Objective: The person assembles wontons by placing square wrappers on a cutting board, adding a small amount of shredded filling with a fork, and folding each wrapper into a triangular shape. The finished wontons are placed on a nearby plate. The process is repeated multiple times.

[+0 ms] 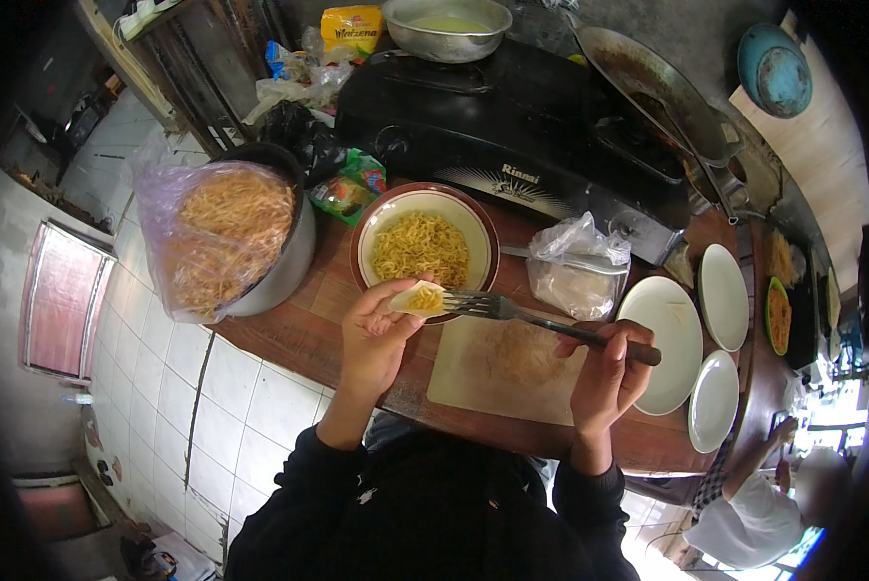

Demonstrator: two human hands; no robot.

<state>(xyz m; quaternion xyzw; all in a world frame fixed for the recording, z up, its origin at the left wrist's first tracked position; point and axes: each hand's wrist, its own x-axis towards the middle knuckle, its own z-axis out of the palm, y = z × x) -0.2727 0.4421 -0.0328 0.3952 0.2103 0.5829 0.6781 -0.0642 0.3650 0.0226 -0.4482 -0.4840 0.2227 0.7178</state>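
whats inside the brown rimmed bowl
Yellow noodle-like strands lie heaped in the bowl. They hide the bottom beneath, and the left hand covers part of the near rim.

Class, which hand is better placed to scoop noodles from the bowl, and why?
Probably the right hand: it already holds the fork, while the left hand is occupied holding the pale wrapper.

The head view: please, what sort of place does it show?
Most likely a kitchen, whether at home or for a small food business I cannot tell: a black stove, a large wok and a bowl of noodles.
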